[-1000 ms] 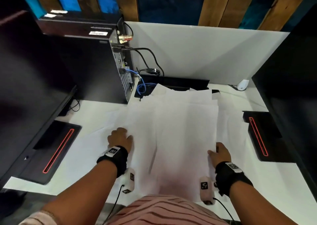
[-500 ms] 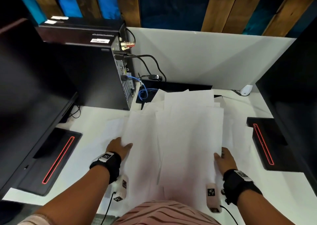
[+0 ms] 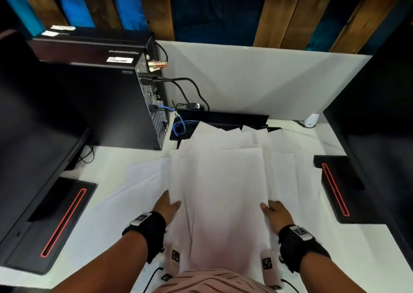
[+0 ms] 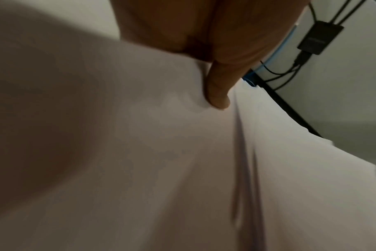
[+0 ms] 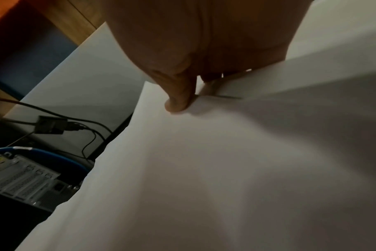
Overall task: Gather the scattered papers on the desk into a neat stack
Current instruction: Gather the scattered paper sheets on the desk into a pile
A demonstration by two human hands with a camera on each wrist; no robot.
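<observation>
Several white papers [image 3: 219,181] lie overlapped in a loose pile on the white desk [image 3: 73,232], with sheets sticking out at the left, right and back. My left hand [image 3: 167,205] grips the pile's left edge, its thumb [image 4: 217,91] on top and its fingers hidden under the sheets. My right hand [image 3: 273,211] grips the right edge. Its thumb [image 5: 178,100] presses on the top sheet, and its fingers [image 5: 210,84] are tucked beneath. The near part of the pile hangs over the desk's front edge toward my body.
A black computer tower [image 3: 125,104] with cables [image 3: 181,125] stands at the back left. Monitor stands [image 3: 53,223] [image 3: 335,187] flank the pile. A black tray [image 3: 223,118] and a white partition [image 3: 257,80] close the back. A small white device [image 3: 311,120] sits back right.
Both hands have moved inward, closer together, pushing the side sheets toward the middle. The pile is narrower, and each hand now holds an edge with its thumb on top.
</observation>
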